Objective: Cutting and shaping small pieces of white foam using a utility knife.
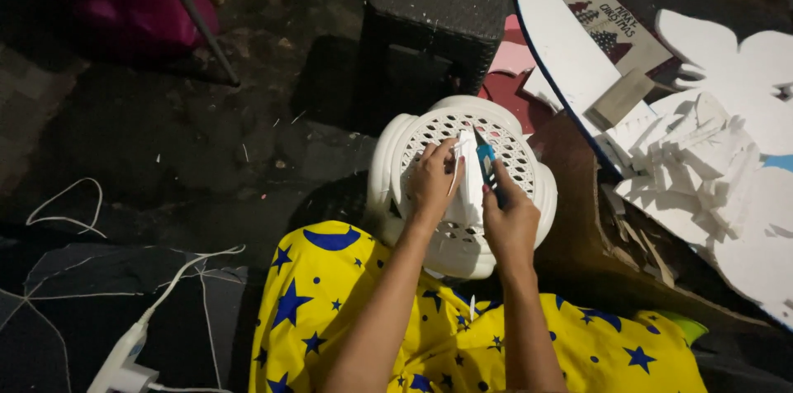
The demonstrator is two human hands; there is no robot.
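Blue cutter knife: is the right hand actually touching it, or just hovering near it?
Touching. The head view shows the right hand closed around the blue cutter knife, whose handle runs into the fist with no gap, the tip pointing up over the white foam piece.

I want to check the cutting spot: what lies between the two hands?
In the head view, a small white foam piece lies between left hand and right hand, above the white stool.

Centre frame: left hand (431, 180) grips white foam piece (467, 187) | right hand (510, 215) holds blue-handled cutter (487, 163) against it | beneath: white plastic stool (396, 162), lattice seat | right: white foam offcuts (694, 162) | lower frame: yellow star-print garment (330, 310) | lower left: white cord (173, 286).
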